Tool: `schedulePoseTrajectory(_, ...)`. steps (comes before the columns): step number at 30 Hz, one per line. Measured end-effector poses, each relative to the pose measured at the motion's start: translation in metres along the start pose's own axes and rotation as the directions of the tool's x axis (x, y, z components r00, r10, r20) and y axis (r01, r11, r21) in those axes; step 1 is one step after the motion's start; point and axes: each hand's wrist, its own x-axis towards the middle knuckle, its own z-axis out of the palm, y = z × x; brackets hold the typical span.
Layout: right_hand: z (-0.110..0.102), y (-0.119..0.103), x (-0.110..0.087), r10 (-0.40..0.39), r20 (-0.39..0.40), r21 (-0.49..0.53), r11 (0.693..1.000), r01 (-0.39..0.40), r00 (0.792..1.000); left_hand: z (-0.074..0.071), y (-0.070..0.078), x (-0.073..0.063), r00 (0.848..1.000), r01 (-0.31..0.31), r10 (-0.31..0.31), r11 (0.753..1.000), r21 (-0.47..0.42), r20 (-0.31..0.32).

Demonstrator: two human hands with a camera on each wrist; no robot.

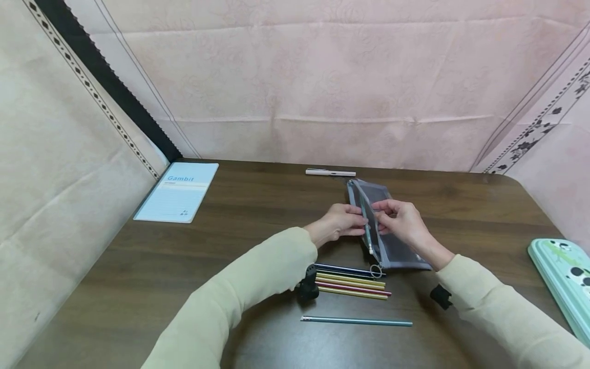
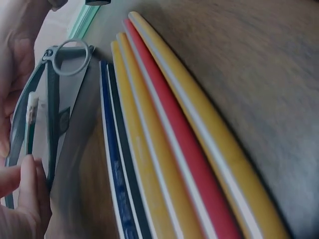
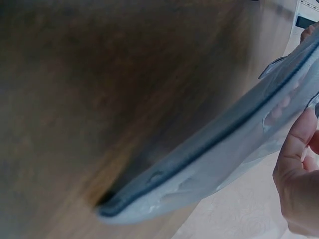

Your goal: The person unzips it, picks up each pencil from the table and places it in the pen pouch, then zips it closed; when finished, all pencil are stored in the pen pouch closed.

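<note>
A grey see-through zip pouch [image 1: 403, 254] stands tilted with its mouth open between the two hands. In the mouth lies a teal pencil [image 1: 370, 241], its white eraser end towards me. My left hand [image 1: 338, 223] reaches in from the left and pinches this pencil at the pouch's near side; the left wrist view shows the fingertips [image 2: 29, 174] on its shaft. From the other side my right hand [image 1: 404, 221] pinches the pouch's opposite edge between thumb and fingers. A ring [image 1: 376, 271] hangs at the zip's near end. The pencil's far part is partly hidden.
Several dark, gold and red pencils [image 1: 352, 285] lie side by side below the pouch. Nearer me is a single teal pencil [image 1: 357, 321]. A white pen [image 1: 330, 172] lies at the back, a Gambit notebook [image 1: 177, 192] at left, a mint case [image 1: 560, 279] at right.
</note>
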Motion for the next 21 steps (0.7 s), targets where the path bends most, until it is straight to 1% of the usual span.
schedulePoseTrajectory(4,0.000,0.000,0.001,-0.010,0.004,0.001,1.000,0.010,1.000,0.006,-0.002,0.000,0.999,-0.044,0.044,0.999,0.008,-0.027)
schedulePoseTrajectory(7,-0.001,0.000,0.001,-0.015,-0.001,-0.017,1.000,0.015,1.000,0.008,-0.001,-0.004,0.998,-0.058,0.059,0.998,0.031,-0.013)
schedulePoseTrajectory(9,-0.002,0.000,0.001,-0.018,-0.004,-0.031,0.999,0.018,1.000,0.004,0.001,-0.008,0.998,-0.054,0.053,0.997,0.053,0.020)
schedulePoseTrajectory(11,-0.003,0.000,0.000,-0.020,-0.010,-0.038,0.999,0.020,1.000,-0.002,0.002,-0.013,0.996,-0.055,0.049,0.994,0.090,0.072)
schedulePoseTrajectory(13,-0.004,0.001,0.000,-0.022,-0.016,-0.037,0.999,0.021,1.000,-0.011,0.004,-0.019,0.989,-0.065,0.043,0.985,0.159,0.139)
schedulePoseTrajectory(14,-0.004,0.001,0.000,-0.021,-0.018,-0.037,0.999,0.020,1.000,-0.016,0.004,-0.023,0.985,-0.070,0.035,0.977,0.203,0.171)
schedulePoseTrajectory(15,-0.004,0.002,-0.001,-0.020,-0.021,-0.037,0.999,0.019,1.000,-0.022,0.003,-0.026,0.979,-0.079,0.028,0.966,0.248,0.202)
schedulePoseTrajectory(17,-0.005,0.003,-0.001,-0.018,-0.028,-0.037,0.999,0.017,0.999,-0.034,0.002,-0.033,0.968,-0.110,0.017,0.927,0.359,0.251)
schedulePoseTrajectory(19,-0.005,0.004,-0.002,-0.018,-0.032,-0.039,0.999,0.017,0.999,-0.045,-0.001,-0.039,0.959,-0.140,0.002,0.874,0.465,0.284)
schedulePoseTrajectory(21,-0.006,0.004,-0.003,-0.017,-0.033,-0.046,0.999,0.015,0.999,-0.055,-0.004,-0.045,0.950,-0.172,-0.009,0.817,0.550,0.312)
